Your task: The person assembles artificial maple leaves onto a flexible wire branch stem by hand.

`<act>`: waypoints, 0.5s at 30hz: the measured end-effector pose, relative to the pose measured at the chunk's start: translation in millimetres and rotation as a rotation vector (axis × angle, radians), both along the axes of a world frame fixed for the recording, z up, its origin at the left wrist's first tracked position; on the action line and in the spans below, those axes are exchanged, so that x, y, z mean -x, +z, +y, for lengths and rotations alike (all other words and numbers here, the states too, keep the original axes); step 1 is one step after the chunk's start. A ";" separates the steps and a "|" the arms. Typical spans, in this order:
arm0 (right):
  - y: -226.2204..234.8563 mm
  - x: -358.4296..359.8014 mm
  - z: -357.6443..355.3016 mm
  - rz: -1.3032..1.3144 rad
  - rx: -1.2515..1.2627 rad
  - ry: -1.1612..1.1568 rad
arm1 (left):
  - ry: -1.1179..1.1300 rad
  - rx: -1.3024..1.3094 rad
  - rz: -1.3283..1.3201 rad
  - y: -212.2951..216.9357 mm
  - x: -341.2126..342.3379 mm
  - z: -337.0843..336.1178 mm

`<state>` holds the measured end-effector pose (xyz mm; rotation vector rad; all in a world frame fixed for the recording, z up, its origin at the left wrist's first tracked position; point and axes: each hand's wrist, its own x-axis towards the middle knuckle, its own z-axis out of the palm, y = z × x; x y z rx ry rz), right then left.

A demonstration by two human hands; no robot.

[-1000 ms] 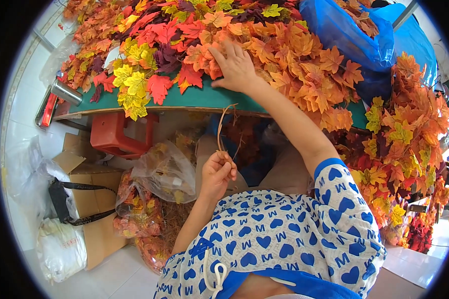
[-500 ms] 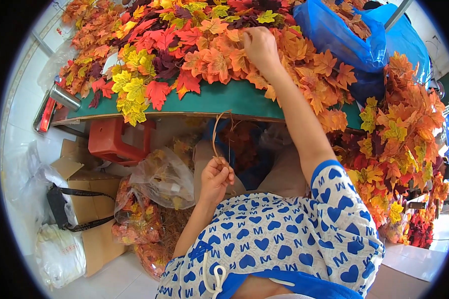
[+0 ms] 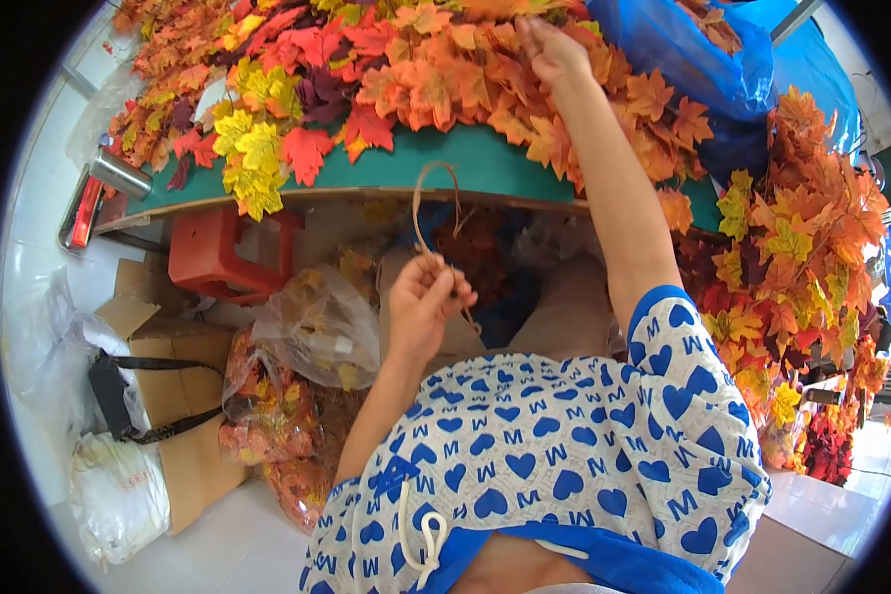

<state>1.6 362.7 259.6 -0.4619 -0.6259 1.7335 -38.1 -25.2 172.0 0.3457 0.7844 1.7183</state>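
L hand point(image 3: 428, 302) is down below the table edge point(image 3: 406, 188), fingers pinched shut on a thin brown wire point(image 3: 434, 203) that loops up to abt the edge and hangs free. R hand point(image 3: 552, 49) is stretched far out over the leaf pile point(image 3: 406, 79) on the green top, fingers curled into the orange leaves; can't tell if it's actually got one or is just touching, fingertips are buried. Pile is fake maple leaves, orange/red/yellow, spilling over the front edge and down the R side. Blue bag point(image 3: 693, 59) sits just behind the R hand. Under the table: red stool point(image 3: 218, 257), clear bag point(image 3: 317, 327) w/ more leaves, box point(image 3: 183, 396) w/ a black strap. Risks imo: R arm is at full reach w/ forearm lying across the pile, so pulling back could drag loose leaves off the edge onto the floor. Leaves look tangled, so one tug may lift a clump, not a single. Wire is held only by a pinch and the loop is springy, so it could snag on the table edge or slip out while attn is on the far hand. Blue bag is close enough to get nudged too.
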 end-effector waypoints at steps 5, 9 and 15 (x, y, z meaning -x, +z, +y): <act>3.3 -26.6 -158.2 -0.251 -0.198 0.202 | 0.143 -0.041 0.118 20.7 6.5 23.5; -38.2 -56.5 -246.5 -0.400 -0.043 0.359 | 0.154 -0.077 0.125 27.1 0.2 32.2; -60.9 -72.3 -276.6 -0.214 0.116 0.346 | 0.160 -0.106 0.149 21.0 -16.8 35.2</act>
